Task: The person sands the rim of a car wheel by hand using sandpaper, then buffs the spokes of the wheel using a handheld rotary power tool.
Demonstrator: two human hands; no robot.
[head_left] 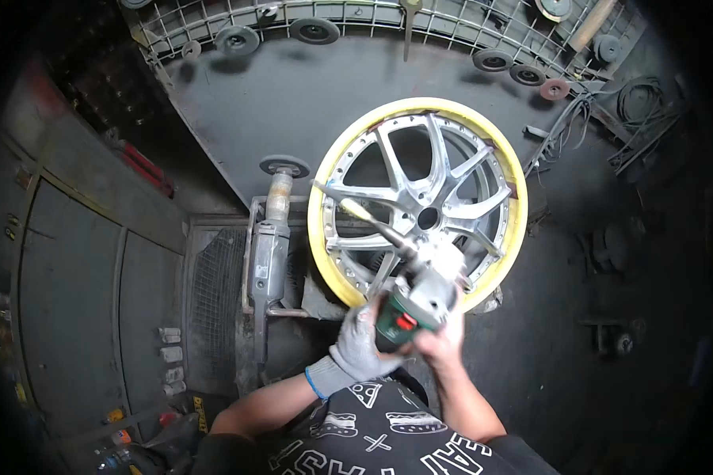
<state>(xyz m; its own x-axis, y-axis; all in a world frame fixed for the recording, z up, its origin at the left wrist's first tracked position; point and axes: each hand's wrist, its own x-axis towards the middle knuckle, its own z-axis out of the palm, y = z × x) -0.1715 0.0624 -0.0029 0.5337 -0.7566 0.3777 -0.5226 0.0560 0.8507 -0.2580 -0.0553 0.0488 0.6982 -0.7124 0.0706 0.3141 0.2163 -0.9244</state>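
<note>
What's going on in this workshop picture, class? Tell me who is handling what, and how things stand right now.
A person holds a green power tool with both hands: the left hand is gloved, the right hand looks bare. The tool's long shaft points over the spokes of a metal wheel with a yellow rim; whether its tip touches cannot be told from this view. Left of the wheel lies a grey power tool, not in hand.

Wkshop | abr. discs [314,31] at wire grid [451,17] | pwr grinder [268,261] | alloy whl [432,196]
</note>
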